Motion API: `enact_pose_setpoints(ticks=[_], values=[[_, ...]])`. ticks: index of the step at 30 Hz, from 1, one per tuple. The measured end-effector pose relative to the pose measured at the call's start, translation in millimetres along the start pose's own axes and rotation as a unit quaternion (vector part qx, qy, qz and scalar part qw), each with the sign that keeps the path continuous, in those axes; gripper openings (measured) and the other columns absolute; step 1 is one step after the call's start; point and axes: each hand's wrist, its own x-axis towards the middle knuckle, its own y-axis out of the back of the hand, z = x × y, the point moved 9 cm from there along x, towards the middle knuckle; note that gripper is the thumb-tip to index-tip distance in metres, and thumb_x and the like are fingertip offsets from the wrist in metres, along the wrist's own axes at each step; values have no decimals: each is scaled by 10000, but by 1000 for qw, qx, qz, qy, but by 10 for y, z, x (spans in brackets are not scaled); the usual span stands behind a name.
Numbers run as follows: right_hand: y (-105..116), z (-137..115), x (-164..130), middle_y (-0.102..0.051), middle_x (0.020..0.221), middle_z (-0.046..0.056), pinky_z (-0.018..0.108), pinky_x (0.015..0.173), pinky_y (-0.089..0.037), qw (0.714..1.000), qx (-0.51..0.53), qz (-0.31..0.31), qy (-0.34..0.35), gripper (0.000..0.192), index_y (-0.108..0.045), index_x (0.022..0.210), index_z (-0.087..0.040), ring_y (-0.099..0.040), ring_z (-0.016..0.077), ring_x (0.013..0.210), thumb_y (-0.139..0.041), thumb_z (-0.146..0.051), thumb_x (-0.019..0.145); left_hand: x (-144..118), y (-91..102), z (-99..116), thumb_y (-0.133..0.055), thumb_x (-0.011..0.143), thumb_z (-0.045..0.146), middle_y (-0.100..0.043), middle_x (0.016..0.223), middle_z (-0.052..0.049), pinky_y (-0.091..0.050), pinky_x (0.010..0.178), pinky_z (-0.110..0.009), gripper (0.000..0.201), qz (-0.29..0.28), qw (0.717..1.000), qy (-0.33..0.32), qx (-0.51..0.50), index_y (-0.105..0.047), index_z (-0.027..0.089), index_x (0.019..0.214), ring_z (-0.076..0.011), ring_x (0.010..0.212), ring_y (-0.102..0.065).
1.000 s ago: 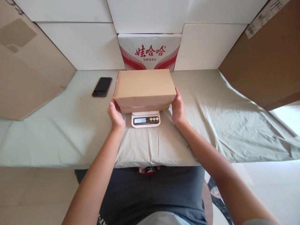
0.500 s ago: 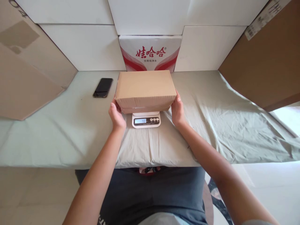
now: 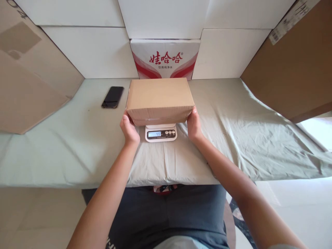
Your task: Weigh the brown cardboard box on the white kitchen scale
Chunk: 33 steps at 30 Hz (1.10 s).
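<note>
A closed brown cardboard box [image 3: 160,94] sits over a small white digital kitchen scale [image 3: 160,139], hiding the scale's platform. The scale's display is lit and seems to read 48. My left hand [image 3: 129,128] grips the box's left side near its lower front corner, thumb in front. On the opposite side, my right hand [image 3: 194,122] holds the lower right front corner with the thumb raised along it. Most of the fingers on both hands are hidden behind the box's sides.
A black smartphone [image 3: 112,97] lies left of the box on a pale green cloth [image 3: 64,148]. Behind stands a white and red carton [image 3: 166,58] among white panels. Large brown cardboard sheets flank the table at left [image 3: 38,83] and right [image 3: 293,69].
The view has shifted very slightly. My right thumb sits a little lower at the box's corner. The box stays over the scale with both hands at its sides.
</note>
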Motion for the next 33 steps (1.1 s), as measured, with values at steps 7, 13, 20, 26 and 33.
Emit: enact_pose_setpoints(ticks=[7, 13, 20, 26, 33], values=[[-8, 2, 5, -531, 1841, -19, 528, 1522, -263, 1000, -5, 4, -8, 879, -577, 1655, -385, -344, 317, 1804, -545, -916, 956, 10, 2, -6, -545, 914, 1013, -841, 1214, -153, -613, 1112, -370, 916, 2, 1000, 4, 13, -833, 182, 1173, -330, 1339, -765], [-11, -14, -7, -509, 1854, -17, 547, 1522, -271, 1000, -4, 6, -11, 849, -584, 1644, -377, -318, 319, 1818, -528, -898, 976, 18, 3, -24, -546, 934, 992, -844, 1248, -154, -604, 1144, -379, 894, -3, 1000, 1, 8, -832, 186, 1193, -335, 1381, -753], [-4, 6, -8, -519, 1847, -23, 548, 1515, -288, 1000, -1, 6, -15, 835, -571, 1655, -390, -324, 311, 1815, -526, -884, 983, 23, 5, -39, -584, 963, 937, -850, 1212, -146, -615, 1120, -370, 813, -6, 1000, -4, -13, -832, 188, 1159, -326, 1346, -772], [-14, -21, -9, -532, 1837, -13, 553, 1514, -283, 1000, -7, 0, 3, 804, -592, 1644, -388, -352, 326, 1803, -507, -865, 1002, 27, 8, -27, -585, 947, 952, -854, 1159, -131, -627, 1065, -344, 814, 0, 1000, -3, -4, -834, 196, 1117, -309, 1294, -787], [-8, -26, 2, -544, 1827, -15, 542, 1508, -299, 1000, -22, 1, 6, 845, -580, 1654, -395, -363, 329, 1796, -506, -897, 979, 14, -7, -31, -517, 920, 1022, -844, 1194, -143, -623, 1094, -368, 908, -1, 1000, 3, 9, -830, 199, 1140, -321, 1320, -773]])
